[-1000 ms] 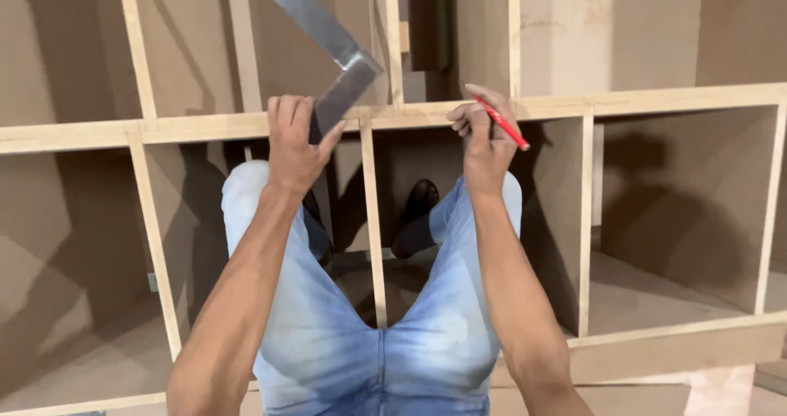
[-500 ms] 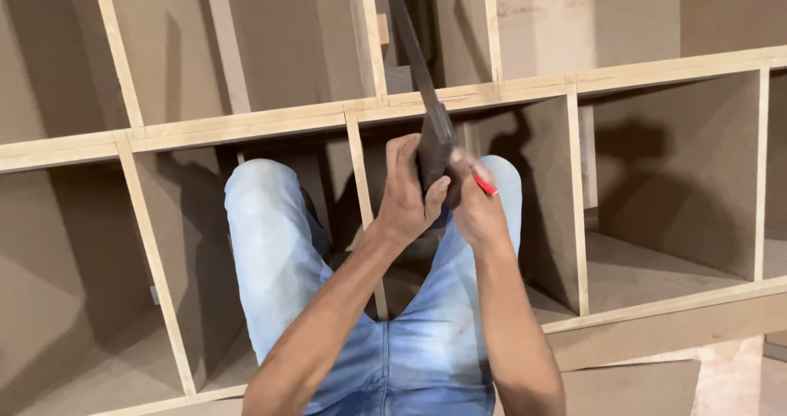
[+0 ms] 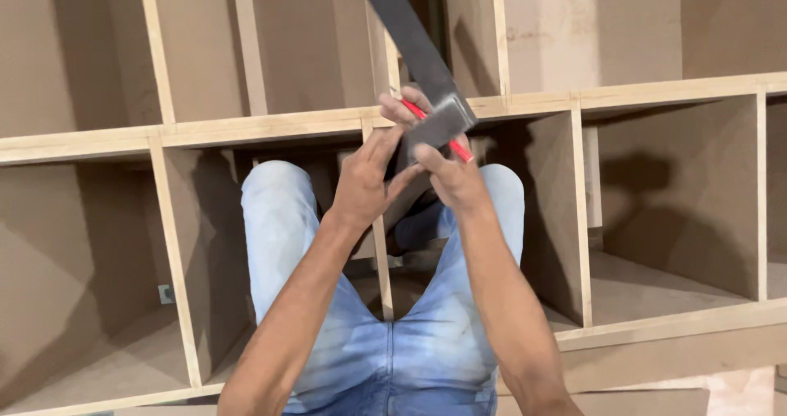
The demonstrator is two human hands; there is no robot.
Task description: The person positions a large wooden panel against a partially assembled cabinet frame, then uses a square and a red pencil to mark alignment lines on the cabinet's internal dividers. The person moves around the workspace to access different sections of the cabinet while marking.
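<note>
My left hand [image 3: 366,183] and my right hand [image 3: 449,175] meet in front of the middle upright of a wooden shelf frame [image 3: 246,127]. Between them is a dark metal try square [image 3: 420,59]. Its thick stock lies at my fingertips and its long blade slants up to the left, out of the top of the view. Fingers of my left hand close on the stock from below. My right hand pinches a red pencil [image 3: 460,148] that lies across the stock, and its fingers also touch the square.
The frame is pale timber with brown board backs and forms several open compartments on both sides. My legs in light blue jeans [image 3: 283,244] straddle a thin upright [image 3: 380,260]. A small metal bracket [image 3: 166,294] sits low in the left compartment.
My hands came together from apart on the horizontal rail. The square left the rail, turned edge-on, and now shows its flat face, held by both hands with the pencil.
</note>
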